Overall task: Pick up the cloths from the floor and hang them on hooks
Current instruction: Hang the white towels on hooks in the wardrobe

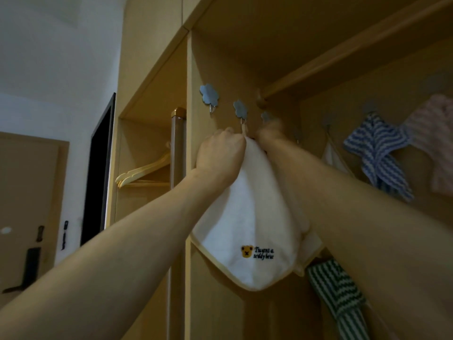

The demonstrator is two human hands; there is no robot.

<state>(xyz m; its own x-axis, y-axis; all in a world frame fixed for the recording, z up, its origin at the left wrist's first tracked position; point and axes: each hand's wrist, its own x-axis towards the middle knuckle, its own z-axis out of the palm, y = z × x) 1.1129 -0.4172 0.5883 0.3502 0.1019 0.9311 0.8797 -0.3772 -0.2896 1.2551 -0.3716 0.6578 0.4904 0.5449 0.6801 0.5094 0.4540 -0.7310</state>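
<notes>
Two hands lift one white cloth [247, 209] to a hook inside the wooden wardrobe [257, 55].

The left hand [219, 155] pinches the top corner of the cloth, just beside its small hanging loop [243, 130], which reaches the wire of the middle flower-shaped hook [240, 111]. The right hand [272, 132] is blurred behind the corner, so I cannot tell its grip. The cloth looks light, soft and fluffy, with a yellow sewn border and a small bear picture; it hangs limp, so I judge the loop is the best place to hold. The hooks are flat grey metal. A blue striped cloth [378, 153] and a pink one [434, 141] hang further right, and a green striped cloth [335, 288] lies lower.
</notes>
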